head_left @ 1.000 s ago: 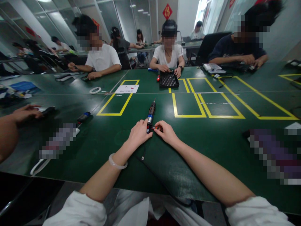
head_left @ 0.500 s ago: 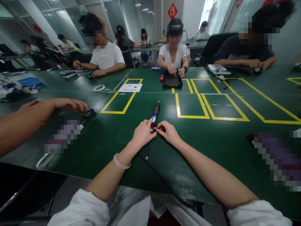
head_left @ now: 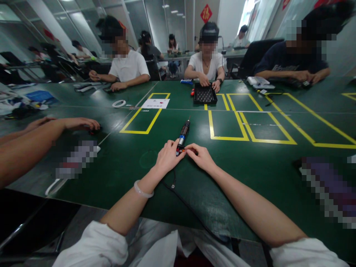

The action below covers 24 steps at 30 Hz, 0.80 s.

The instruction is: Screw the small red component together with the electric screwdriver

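An electric screwdriver [head_left: 183, 131] with a dark body and a blue and silver band lies on the green table [head_left: 116, 178], its thin bit pointing away from me. My left hand [head_left: 168, 157] is closed around its rear end. My right hand [head_left: 201, 157] pinches a small orange-and-dark piece [head_left: 183, 150] against that rear end. Fingers cover most of the piece, so its kind is unclear. A black cord [head_left: 189, 207] with a small metal ring [head_left: 172, 186] runs from under my left hand toward the table's near edge.
Yellow tape frames [head_left: 229, 138] mark the table. Across from me a person works over a black tray [head_left: 205, 93]. A co-worker's arm [head_left: 30, 148] reaches in from the left, above a blurred pouch-like object [head_left: 76, 159]. White sheet [head_left: 156, 103] and white ring [head_left: 119, 104] lie farther back.
The orange part between my right fingers shows more, and that hand has shifted slightly. The left co-worker's hand has drawn back left with its blue-tipped tool. The view has moved a little.
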### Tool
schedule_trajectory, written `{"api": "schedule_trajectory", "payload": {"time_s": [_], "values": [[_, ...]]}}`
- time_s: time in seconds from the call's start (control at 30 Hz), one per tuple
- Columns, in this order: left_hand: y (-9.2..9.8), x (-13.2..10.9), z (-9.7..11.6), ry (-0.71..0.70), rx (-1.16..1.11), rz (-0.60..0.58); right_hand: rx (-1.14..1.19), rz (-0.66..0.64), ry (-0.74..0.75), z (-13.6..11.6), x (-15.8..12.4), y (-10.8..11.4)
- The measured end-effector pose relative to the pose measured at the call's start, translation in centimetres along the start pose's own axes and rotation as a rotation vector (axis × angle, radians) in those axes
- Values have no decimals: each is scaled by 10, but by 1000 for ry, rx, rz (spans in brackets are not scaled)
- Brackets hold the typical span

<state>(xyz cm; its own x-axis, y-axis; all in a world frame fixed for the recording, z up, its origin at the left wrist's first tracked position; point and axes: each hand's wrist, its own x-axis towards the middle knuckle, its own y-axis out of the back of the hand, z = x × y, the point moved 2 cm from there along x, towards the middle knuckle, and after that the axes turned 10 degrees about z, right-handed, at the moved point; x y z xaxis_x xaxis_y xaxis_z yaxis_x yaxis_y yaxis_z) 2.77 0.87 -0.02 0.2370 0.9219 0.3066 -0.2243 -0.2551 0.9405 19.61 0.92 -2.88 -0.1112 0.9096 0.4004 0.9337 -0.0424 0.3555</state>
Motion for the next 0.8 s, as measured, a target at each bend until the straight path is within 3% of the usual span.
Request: {"api": "schedule_trajectory", "payload": {"time_s": [0.2,0.37,0.8], "values": [[12,-10,-17,-58,39,-34,-25,-131,76,-4,-5,-9],[29,-36,-49,-52,95,-64,-53,-134,101,1,-4,-11],[70,-97,-209,320,251,-74,-124,-173,114,-1,-4,-10]]}}
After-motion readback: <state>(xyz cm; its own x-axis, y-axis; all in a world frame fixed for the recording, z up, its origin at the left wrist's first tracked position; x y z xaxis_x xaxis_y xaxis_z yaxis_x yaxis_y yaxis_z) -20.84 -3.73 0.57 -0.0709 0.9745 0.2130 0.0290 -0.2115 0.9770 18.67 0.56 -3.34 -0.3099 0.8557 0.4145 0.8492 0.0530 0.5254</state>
